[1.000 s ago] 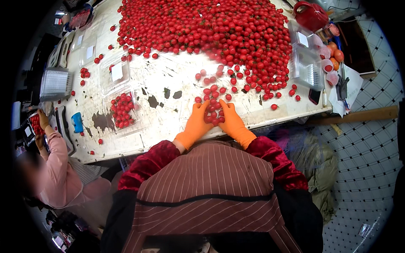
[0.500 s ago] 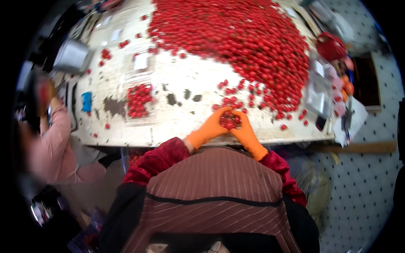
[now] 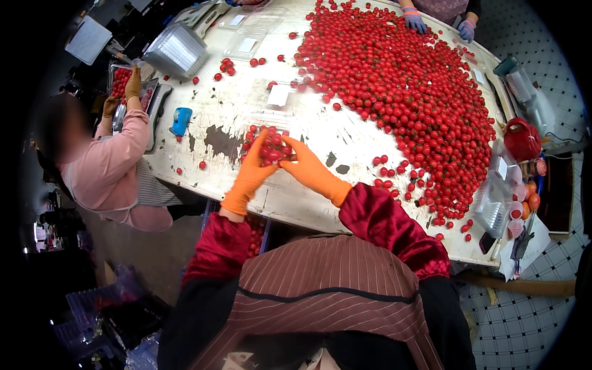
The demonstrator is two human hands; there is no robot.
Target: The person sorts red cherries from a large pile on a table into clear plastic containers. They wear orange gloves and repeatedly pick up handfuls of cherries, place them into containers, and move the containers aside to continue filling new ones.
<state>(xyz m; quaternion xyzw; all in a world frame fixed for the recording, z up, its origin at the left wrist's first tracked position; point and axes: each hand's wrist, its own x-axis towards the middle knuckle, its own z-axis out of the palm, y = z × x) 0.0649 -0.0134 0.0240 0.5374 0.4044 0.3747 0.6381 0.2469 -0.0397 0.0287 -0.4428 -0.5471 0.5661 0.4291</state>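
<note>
My left hand point(image 3: 250, 176) and my right hand point(image 3: 314, 172), both in orange gloves, curve around a cluster of cherry tomatoes point(image 3: 273, 150). They are over an open clear plastic box point(image 3: 285, 118) that holds more cherry tomatoes. My fingers and thumbs form a loose ring about the cluster; where the held tomatoes meet those in the box, I cannot tell. The box's clear lid with a white label point(image 3: 279, 95) extends away from me. A large heap of cherry tomatoes point(image 3: 401, 86) covers the table's middle and right, with loose ones along its near edge.
At left, a co-worker in pink point(image 3: 117, 160) handles a tomato-filled box. Another person's gloved hand point(image 3: 414, 20) touches the heap's far side. Stacked clear boxes point(image 3: 176, 52), a blue object point(image 3: 180, 121) and a red container point(image 3: 522, 139) stand about the table point(image 3: 370, 213).
Both hands have moved left with the cluster, from the heap's near edge to the clear box. My view has shifted, bringing the far person's gloved hands into sight.
</note>
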